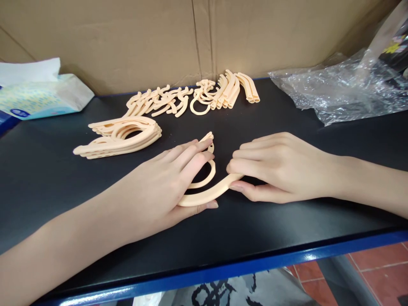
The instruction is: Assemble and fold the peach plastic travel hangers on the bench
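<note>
A peach plastic hanger piece [204, 194] with a ring-shaped hook lies on the black tabletop [270, 221] between my hands. My left hand [165, 187] rests over its left part, fingers stretched across the hook and thumb under the curved arm. My right hand [274, 168] has its fingers curled and pinches the arm's right end against the table. Both hands hold the same piece.
A flat stack of matching hanger pieces [121, 136] lies to the left. Loose hook parts [159, 102] and curved arm pieces [229, 89] sit at the back by a cardboard wall. A tissue pack [38, 95] is far left, clear plastic bags [344, 85] far right.
</note>
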### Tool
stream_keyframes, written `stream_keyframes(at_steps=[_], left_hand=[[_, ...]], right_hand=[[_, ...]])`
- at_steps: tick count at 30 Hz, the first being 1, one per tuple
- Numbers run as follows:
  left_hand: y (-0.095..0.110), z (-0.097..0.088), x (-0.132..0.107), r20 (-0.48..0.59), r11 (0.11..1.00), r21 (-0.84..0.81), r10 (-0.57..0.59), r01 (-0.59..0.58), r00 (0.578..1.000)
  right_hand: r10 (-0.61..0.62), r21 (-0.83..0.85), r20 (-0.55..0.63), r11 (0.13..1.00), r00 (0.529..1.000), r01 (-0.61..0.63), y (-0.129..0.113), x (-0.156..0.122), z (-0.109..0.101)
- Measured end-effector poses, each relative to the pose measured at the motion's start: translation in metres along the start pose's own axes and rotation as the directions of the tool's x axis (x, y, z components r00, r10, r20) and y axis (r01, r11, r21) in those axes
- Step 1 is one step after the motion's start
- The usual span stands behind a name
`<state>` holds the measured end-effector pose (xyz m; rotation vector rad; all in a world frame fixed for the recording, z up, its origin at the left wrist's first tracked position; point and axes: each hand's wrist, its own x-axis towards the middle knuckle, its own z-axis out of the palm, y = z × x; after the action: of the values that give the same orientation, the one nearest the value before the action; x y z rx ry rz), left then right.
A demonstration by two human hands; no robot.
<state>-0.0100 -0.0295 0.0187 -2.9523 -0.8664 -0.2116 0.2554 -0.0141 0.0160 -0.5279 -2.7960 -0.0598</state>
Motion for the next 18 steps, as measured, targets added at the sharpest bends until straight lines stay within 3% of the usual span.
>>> stream_keyframes(at_steps=[18], left_hand=[[-0.0014,0.0012,-0.0024,0.012,0.999,-0.037,-0.004,0.005,1.000]], right_hand=[[-0.020,-0.018,-0.047,1.000,0.999,0.019,-0.0008,0.0009,0.0005]])
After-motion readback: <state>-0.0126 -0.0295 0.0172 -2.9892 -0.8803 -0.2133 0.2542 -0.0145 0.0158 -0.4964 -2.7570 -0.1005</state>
